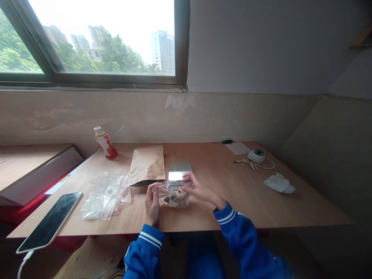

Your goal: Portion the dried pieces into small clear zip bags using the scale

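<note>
A clear zip-lock bag [176, 200] with dark and pale small pieces in it lies low over the table, near its front edge. My left hand [152, 203] is closed on the bag's left edge, by the red zip strip. At the top right of the same bag, my right hand [199, 188] has its fingers bent on the plastic; its fingertips are partly hidden. Just behind the bag is a flat silver device like a small scale [180, 170], its near part covered. A brown paper pouch [147, 164] lies to its left, its dark mouth facing me.
Several clear zip bags [101, 197] are piled left of my hands. A phone [52, 221] on a cable overhangs the front-left edge. Further back are a drink bottle [105, 144], a white dome camera [257, 155] with its cable, a paper sheet [237, 148] and a crumpled white packet [279, 183].
</note>
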Available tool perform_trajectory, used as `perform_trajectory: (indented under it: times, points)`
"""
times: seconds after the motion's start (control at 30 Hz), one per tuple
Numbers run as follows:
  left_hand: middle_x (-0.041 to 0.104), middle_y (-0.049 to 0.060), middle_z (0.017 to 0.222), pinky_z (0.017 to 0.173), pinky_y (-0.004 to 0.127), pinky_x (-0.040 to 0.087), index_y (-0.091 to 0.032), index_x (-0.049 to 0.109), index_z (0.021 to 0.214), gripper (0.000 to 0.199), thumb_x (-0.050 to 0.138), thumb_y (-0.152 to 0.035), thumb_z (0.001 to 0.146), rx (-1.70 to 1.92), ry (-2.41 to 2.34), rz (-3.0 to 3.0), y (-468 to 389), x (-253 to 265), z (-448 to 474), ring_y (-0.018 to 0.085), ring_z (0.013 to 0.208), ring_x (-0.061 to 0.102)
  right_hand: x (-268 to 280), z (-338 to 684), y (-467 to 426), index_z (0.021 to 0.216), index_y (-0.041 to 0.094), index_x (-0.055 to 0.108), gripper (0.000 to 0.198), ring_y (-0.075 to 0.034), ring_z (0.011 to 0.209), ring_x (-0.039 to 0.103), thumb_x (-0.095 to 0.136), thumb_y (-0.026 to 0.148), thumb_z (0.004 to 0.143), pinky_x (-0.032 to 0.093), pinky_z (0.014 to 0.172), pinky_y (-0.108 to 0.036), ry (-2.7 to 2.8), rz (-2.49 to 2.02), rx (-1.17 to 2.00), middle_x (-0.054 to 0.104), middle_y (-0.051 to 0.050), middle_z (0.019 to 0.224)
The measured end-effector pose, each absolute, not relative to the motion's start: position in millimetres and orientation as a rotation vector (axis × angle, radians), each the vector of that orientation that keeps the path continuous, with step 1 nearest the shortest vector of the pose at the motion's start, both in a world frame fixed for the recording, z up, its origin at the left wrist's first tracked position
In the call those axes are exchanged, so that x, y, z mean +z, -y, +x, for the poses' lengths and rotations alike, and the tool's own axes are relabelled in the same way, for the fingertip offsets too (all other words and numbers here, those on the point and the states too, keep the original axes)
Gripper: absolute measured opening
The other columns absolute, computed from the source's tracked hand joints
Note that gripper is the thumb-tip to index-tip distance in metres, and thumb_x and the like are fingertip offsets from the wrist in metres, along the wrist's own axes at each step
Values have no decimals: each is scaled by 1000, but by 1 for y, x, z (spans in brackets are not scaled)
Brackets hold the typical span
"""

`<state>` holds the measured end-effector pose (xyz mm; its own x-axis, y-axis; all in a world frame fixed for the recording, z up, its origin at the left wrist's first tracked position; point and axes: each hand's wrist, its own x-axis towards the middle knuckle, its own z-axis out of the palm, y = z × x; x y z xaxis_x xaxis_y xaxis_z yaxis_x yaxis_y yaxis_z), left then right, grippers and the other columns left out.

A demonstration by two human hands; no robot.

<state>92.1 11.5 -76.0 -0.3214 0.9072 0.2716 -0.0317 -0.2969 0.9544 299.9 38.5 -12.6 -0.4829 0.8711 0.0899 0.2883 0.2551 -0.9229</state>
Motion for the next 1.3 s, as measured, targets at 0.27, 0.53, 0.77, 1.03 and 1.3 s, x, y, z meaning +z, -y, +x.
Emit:
perform_trajectory:
  times: [0.27, 0.53, 0.77, 1.03, 1.3]
  points:
    - [69, 4, 79, 71, 36, 58, -19, 57, 96, 34, 50, -50, 86, 1621, -1108, 1147, -10, -69, 95, 20, 73, 69, -36, 299, -7, 94, 19, 69, 35, -23, 98, 64, 51, 49, 88, 50, 88, -37, 1515, -1017, 1040, 70, -8, 100]
    - [68, 3, 71, 54, 26, 53, -17, 62, 92, 37, 53, -51, 83, 1448, -1112, 1240, -9, -69, 96, 17, 60, 66, -41, 290, -8, 87, 18, 68, 36, -22, 80, 67, 52, 51, 86, 53, 76, -35, 1312, -1134, 802, 72, -7, 83]
    - [61, 0, 67, 46, 19, 43, -16, 64, 92, 40, 55, -54, 81, 1401, -1150, 1201, -12, -73, 98, 11, 55, 57, -80, 298, -15, 87, 16, 67, 38, -21, 70, 67, 60, 52, 80, 53, 68, -32, 1030, -1140, 854, 72, -7, 76]
    - [58, -1, 72, 41, 19, 43, -18, 59, 99, 42, 58, -54, 78, 1328, -1158, 1222, -15, -77, 96, 10, 50, 54, -87, 300, -16, 82, 16, 68, 37, -18, 67, 66, 63, 53, 77, 51, 63, -28, 959, -1148, 863, 71, -5, 73]
    - [64, 3, 82, 40, 21, 44, -18, 58, 96, 44, 61, -55, 74, 1338, -1167, 1180, -15, -74, 96, 13, 57, 61, -88, 300, -15, 83, 17, 68, 45, -20, 66, 65, 59, 60, 76, 47, 57, -27, 932, -1181, 903, 72, -6, 76]
